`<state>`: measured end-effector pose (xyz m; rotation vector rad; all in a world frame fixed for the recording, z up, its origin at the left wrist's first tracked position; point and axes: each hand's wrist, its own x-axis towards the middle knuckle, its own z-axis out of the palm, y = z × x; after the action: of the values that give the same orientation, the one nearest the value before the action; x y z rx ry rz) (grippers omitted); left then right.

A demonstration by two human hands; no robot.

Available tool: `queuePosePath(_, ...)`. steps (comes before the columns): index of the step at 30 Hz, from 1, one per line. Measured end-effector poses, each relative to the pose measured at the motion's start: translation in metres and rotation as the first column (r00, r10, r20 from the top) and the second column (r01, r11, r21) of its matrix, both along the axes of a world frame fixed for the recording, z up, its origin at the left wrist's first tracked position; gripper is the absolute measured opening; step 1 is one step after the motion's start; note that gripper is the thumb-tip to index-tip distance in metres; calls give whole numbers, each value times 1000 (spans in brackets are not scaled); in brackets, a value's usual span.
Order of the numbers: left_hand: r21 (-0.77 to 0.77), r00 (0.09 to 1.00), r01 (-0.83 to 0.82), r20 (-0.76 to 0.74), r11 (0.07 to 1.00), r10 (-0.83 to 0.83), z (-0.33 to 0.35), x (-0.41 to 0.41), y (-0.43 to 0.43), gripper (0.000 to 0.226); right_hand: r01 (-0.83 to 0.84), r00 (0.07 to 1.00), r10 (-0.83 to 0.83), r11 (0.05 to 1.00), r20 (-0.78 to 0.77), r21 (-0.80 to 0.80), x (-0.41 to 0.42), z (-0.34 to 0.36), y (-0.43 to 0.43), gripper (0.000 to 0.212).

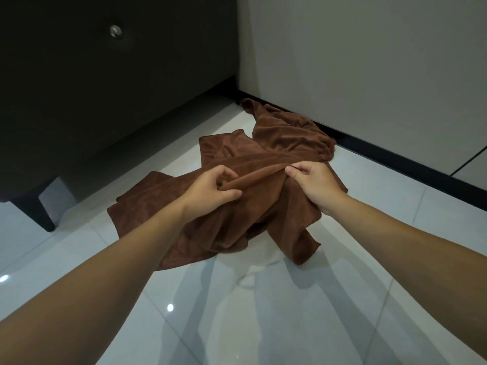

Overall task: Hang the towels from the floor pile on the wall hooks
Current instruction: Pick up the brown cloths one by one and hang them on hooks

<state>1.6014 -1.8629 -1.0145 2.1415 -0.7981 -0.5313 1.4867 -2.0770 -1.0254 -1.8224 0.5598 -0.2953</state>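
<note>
A pile of brown towels (287,133) lies crumpled on the glossy white floor in the corner by the wall. The front towel (237,222) is raised into a ridge between my hands, its ends drooping to the tiles. My left hand (210,188) grips the ridge at its left end, fingers curled round the fabric. My right hand (313,183) pinches the same fold at its right end between thumb and fingers. No wall hooks are in view.
A dark cabinet (105,83) with a round metal knob (116,31) stands on short legs (39,212) at the left. A pale wall (369,61) with a black skirting board (395,159) runs along the right. Glossy white floor tiles (263,312) stretch toward me.
</note>
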Motion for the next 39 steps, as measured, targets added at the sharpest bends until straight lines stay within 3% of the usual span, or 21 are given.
queuePosePath(4, -51, 999, -35, 3, 998, 35, -2, 0, -1, 12, -100, 991, 102, 995, -91, 27, -6, -4, -4, 25)
queuePosePath(8, -122, 998, 59, -22, 991, -62, 6, -10, -17, 18, -326, 944, 327, 945, -29, 34, -2, -1, 15, 45)
queuePosePath(12, -133, 993, 114, -12, 985, -116, 6, -14, -23, 19, -396, 918, 394, 915, 45, 77, 2, 1, 25, 31)
queuePosePath(15, -145, 993, 105, -34, 984, -111, 3, -12, -17, 19, -325, 946, 322, 940, 42, 101, 3, -2, 19, 16)
queuePosePath(19, -51, 979, 186, -74, 981, -189, 2, -6, -9, 42, -252, 967, 255, 962, -11, 99, 5, -3, 11, 14)
queuePosePath(24, -17, 998, 23, 66, 1000, -22, -8, 3, -1, 10, -38, 999, 40, 997, -37, 72, 4, -9, -5, 22)
queuePosePath(26, 25, 996, -9, 92, 1000, 7, -11, 7, 1, 8, 14, 999, -8, 993, -53, 116, 1, -12, -9, 15)
queuePosePath(29, -37, 996, -89, 15, 995, 90, -13, 7, 0, 8, 17, 996, -4, 989, -85, 148, 0, -15, -7, 12)
queuePosePath(34, -183, 951, -253, -226, 950, 210, -13, -2, -12, 10, -195, 979, 202, 967, -30, 163, 2, -8, 8, 39)
queuePosePath(37, -222, 915, -285, -354, 933, 195, -7, -9, -20, 11, -326, 944, 328, 944, -32, 50, 3, -5, 15, 51)
queuePosePath(39, -242, 894, -292, -412, 925, 174, -4, -13, -25, 12, -380, 924, 380, 925, -27, 19, 3, -5, 19, 46)
